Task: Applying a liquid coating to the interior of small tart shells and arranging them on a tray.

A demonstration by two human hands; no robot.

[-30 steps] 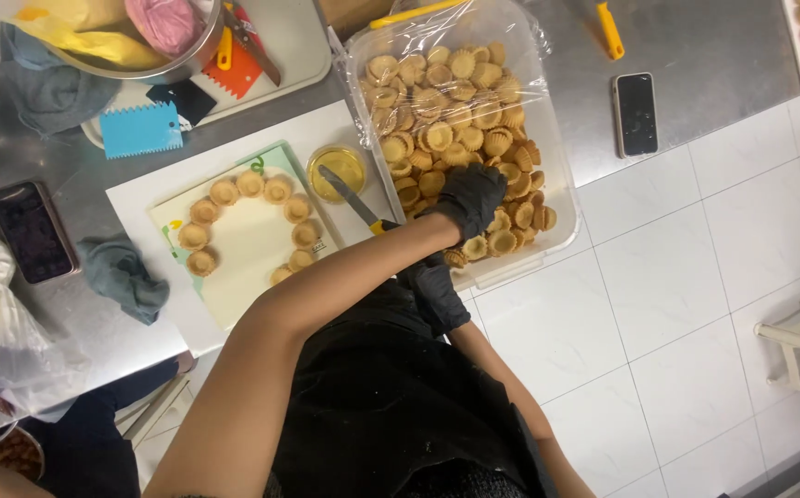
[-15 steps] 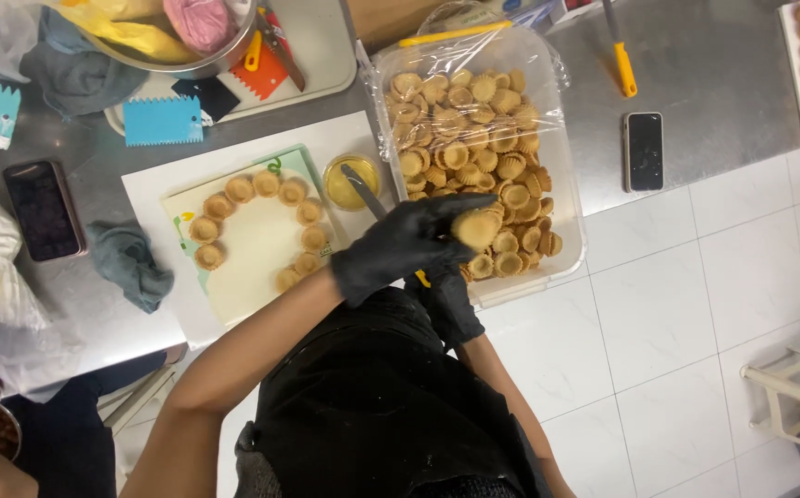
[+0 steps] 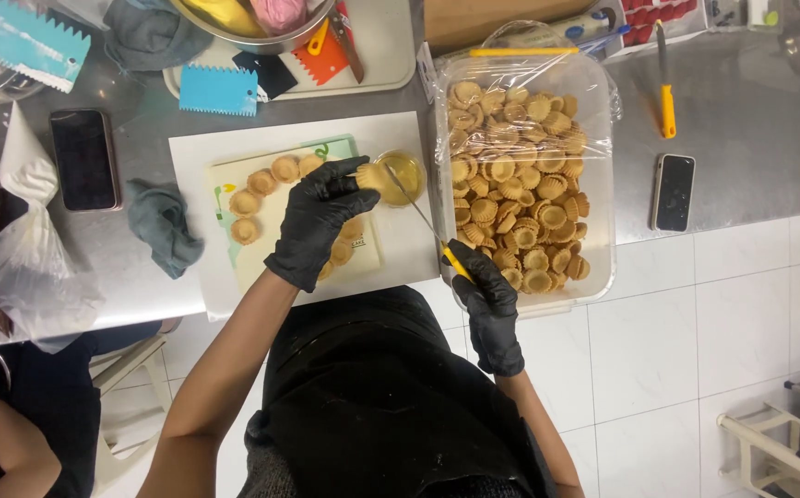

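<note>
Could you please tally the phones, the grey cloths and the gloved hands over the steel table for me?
Phones: 2, one on the left, one on the right.
Grey cloths: 2.
Black-gloved hands: 2, the left hand holding a tart shell, the right hand holding a yellow-handled tool.
Total: 6.

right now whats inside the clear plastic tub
The clear plastic tub holds a heap of small tart shells. The tub's bottom and any lower layers are covered by them.
</note>
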